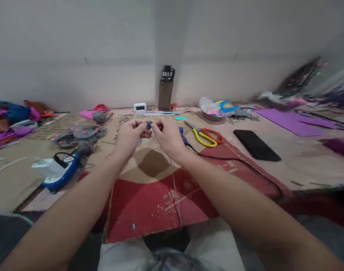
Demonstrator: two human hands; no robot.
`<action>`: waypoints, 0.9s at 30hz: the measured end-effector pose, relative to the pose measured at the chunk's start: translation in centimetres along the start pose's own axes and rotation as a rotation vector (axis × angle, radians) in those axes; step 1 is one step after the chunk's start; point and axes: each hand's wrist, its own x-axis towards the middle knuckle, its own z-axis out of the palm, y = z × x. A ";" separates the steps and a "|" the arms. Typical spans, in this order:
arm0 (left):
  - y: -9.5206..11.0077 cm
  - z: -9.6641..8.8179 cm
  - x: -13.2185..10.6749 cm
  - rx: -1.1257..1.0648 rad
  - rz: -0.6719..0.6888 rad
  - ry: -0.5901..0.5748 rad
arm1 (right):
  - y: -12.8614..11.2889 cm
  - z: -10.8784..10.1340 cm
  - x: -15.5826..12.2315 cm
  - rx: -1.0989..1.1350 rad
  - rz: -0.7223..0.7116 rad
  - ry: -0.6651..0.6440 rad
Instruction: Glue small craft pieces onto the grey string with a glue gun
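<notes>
Both hands meet over the middle of the cardboard sheet (143, 203), fingertips together around a small dark bluish-grey piece (149, 124). My left hand (130, 134) pinches it from the left between thumb and fingers. From the other side, the fingers of my right hand (167, 136) close on the same piece. Its exact kind is too small and blurred to make out. Right of my right hand lies a blue tool handle (182, 135) with a black cord, partly hidden. Just beyond are scissors (205, 136) with yellow and orange handles.
A blue power strip (63, 175) with a white plug and grey felt-like pieces (83, 135) lie left. A dark bottle (165, 92) and a small white digital display (140, 108) stand by the wall. Right are a black phone (256, 145), purple sheets (290, 122) and a bowl (214, 116).
</notes>
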 end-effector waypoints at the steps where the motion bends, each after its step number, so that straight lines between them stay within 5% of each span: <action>1: 0.1 0.1 -0.1 0.000 -0.006 0.001 | 0.0 0.0 0.0 -0.015 -0.003 0.003; 9: 0.6 0.3 -0.3 -0.072 -0.073 -0.026 | 0.1 -0.3 0.0 0.135 0.048 0.031; 21: 1.5 -0.8 0.4 -0.191 -0.315 -0.219 | 0.7 -1.7 0.6 0.299 0.247 -0.135; 27: 1.4 -0.7 0.1 0.010 -0.188 -0.264 | 0.8 -1.9 0.6 0.215 0.207 -0.211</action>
